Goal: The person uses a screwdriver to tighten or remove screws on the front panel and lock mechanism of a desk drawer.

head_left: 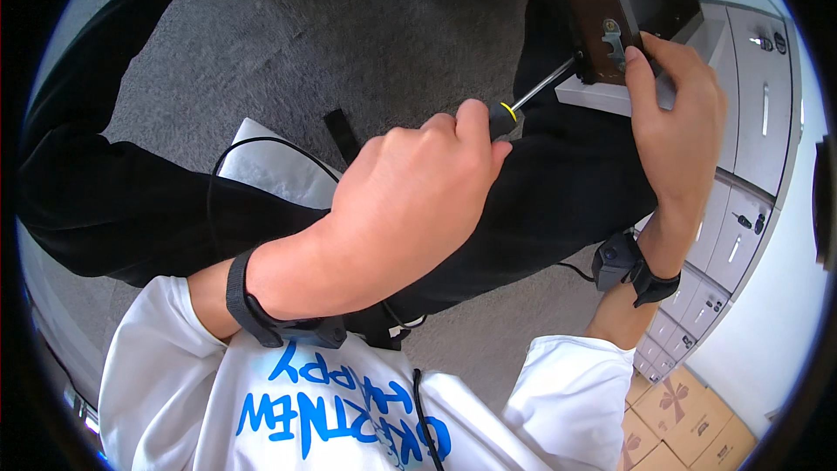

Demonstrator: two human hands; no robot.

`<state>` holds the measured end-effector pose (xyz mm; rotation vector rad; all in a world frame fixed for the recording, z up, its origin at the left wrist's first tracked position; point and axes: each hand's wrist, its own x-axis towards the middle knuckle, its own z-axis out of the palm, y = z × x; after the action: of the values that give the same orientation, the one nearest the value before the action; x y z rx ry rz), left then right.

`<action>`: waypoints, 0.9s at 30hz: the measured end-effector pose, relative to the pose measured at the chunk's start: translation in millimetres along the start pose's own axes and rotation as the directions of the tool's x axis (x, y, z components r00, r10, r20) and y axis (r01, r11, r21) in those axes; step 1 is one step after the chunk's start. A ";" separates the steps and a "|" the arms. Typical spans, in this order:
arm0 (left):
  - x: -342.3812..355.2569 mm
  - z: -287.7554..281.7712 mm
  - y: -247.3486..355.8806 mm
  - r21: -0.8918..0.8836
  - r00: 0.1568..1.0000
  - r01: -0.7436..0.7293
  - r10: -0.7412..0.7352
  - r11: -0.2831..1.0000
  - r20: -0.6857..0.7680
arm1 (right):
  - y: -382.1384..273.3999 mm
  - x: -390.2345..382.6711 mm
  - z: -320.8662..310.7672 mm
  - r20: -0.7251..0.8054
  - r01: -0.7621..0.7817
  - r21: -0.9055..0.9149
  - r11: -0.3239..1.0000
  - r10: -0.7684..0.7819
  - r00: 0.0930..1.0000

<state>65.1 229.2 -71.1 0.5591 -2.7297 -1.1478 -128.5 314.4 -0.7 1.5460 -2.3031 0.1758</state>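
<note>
My left hand (pixel 418 196) is closed around the dark handle of a screwdriver (pixel 545 85) with a yellow ring. The shaft slants up and right, and its tip meets the lower corner of a dark brown box-like piece (pixel 588 17), at or close to a small screw. My right hand (pixel 676 105) grips the near edge of this piece, with thumb and index finger beside a metal latch (pixel 613 39). Its other fingers are partly hidden behind the edge. A white slab-like edge (pixel 602 96) lies under the brown piece, near my right thumb.
Light grey cabinets (pixel 758 113) with keys in their locks line the right side. Cardboard boxes (pixel 680 419) stand at lower right. A white sheet (pixel 261 153) and a black cable (pixel 279 141) lie by my legs on grey carpet (pixel 349 26). Shoes show at the top.
</note>
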 end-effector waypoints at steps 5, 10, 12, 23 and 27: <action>-1.5 -1.4 2.9 0.031 1.000 0.003 -0.003 1.000 0.001 | -3.2 2.3 -1.5 0.030 -0.017 0.007 1.000 0.017 0.999; -0.3 -9.2 -2.1 -0.055 0.998 0.048 -0.045 0.997 0.049 | -9.0 3.1 -2.2 0.006 0.000 -0.025 1.000 0.000 1.000; 7.5 -22.5 -12.9 -0.240 0.987 0.088 -0.051 0.967 0.155 | -10.1 3.4 -4.5 0.033 -0.002 -0.010 1.000 0.003 0.999; 14.9 -0.1 -61.9 -0.674 0.729 0.681 0.175 -0.286 0.662 | -5.5 1.9 -0.8 0.024 0.019 0.021 1.000 -0.020 1.000; 21.8 2.3 -67.9 -0.636 0.669 0.742 0.168 -0.213 0.724 | -6.9 1.2 -1.8 0.027 -0.003 0.011 1.000 0.002 1.000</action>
<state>63.8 178.7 -121.5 0.6344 -0.6759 -3.4420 -122.1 311.2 0.7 1.5601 -2.3284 0.1702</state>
